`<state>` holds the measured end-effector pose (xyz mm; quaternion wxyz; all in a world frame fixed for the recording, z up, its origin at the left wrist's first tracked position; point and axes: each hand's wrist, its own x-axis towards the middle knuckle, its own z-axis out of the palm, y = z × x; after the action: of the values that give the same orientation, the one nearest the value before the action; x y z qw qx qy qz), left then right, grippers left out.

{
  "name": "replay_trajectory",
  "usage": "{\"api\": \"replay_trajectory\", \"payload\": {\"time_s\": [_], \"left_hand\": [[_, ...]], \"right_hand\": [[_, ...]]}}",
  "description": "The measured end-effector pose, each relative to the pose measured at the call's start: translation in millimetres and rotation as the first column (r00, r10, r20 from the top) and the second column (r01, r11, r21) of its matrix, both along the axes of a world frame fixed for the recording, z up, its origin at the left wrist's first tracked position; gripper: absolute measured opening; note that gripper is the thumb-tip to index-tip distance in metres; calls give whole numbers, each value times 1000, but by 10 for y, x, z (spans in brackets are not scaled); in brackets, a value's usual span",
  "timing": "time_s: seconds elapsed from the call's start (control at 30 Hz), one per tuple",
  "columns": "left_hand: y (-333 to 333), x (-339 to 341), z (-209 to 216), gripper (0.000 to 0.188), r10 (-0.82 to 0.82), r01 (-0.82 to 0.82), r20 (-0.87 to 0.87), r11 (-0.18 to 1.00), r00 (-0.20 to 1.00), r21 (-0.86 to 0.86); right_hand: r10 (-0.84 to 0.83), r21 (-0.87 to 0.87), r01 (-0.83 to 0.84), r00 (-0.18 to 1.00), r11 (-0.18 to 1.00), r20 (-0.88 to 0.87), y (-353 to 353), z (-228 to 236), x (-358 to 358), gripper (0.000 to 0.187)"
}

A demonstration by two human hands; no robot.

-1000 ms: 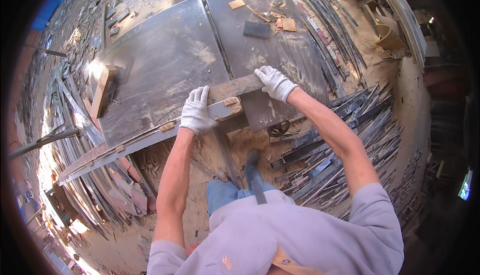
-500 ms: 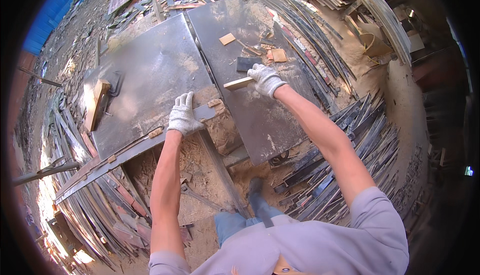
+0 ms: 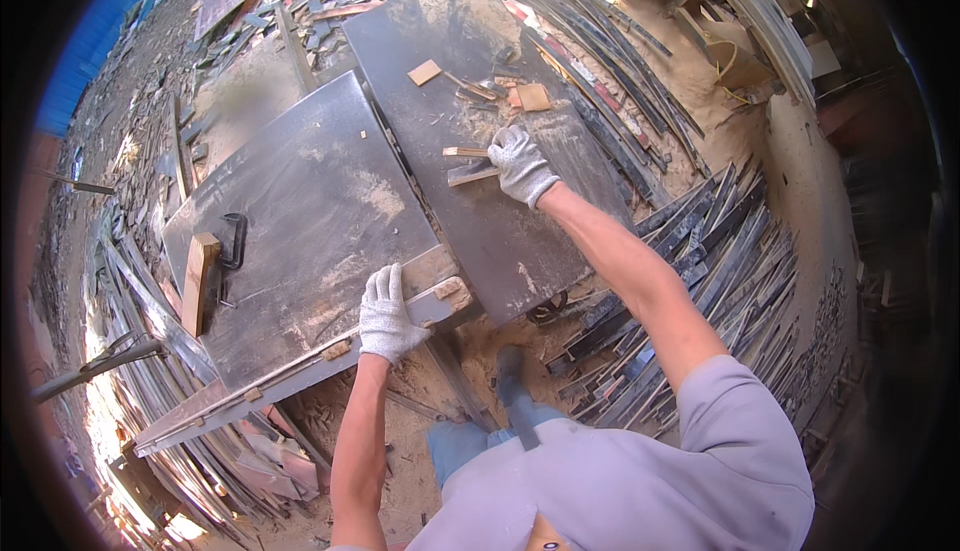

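Note:
My left hand [image 3: 389, 313], in a pale knit glove, lies with fingers stretched forward on the near edge of the left dark metal plate [image 3: 300, 211]. Its palm and thumb are over the metal strip [image 3: 300, 376] along that edge, close to a small wood block [image 3: 452, 291]. My right hand [image 3: 522, 167], gloved too, is closed over the right ends of two short pieces above the right dark plate [image 3: 500, 241]: a light wood piece [image 3: 464, 152] and a dark-faced block [image 3: 472, 172]. The fingertips are partly hidden.
Small wood offcuts [image 3: 533, 97] lie beyond my right hand. On the left plate are a wood block [image 3: 199, 286] and a black clamp [image 3: 235, 241]. Long strips [image 3: 690, 261] are heaped at right, others [image 3: 160, 321] at left. A narrow slot [image 3: 395, 151] parts the plates.
The left plate has slid nearer along the slot, my left hand moving with it. My right hand, earlier on the light piece alone, now has the dark block in its grasp too.

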<state>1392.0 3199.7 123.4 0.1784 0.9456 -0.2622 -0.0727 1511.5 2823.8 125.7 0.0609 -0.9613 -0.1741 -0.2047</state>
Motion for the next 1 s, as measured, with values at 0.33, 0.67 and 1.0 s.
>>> {"api": "replay_trajectory", "payload": {"time_s": [0.33, 0.67, 1.0], "left_hand": [[130, 112, 123, 135, -83, 78, -115, 996, 990, -46], [-73, 424, 23, 37, 71, -149, -453, 979, 889, -138], [-753, -202, 790, 52, -82, -568, -738, 584, 669, -580]], "right_hand": [[80, 52, -70, 973, 996, -217, -4, 63, 181, 26], [-313, -253, 192, 699, 948, -643, 270, 425, 1089, 77], [169, 768, 633, 771, -95, -614, 1450, 785, -1982, 63]]}}
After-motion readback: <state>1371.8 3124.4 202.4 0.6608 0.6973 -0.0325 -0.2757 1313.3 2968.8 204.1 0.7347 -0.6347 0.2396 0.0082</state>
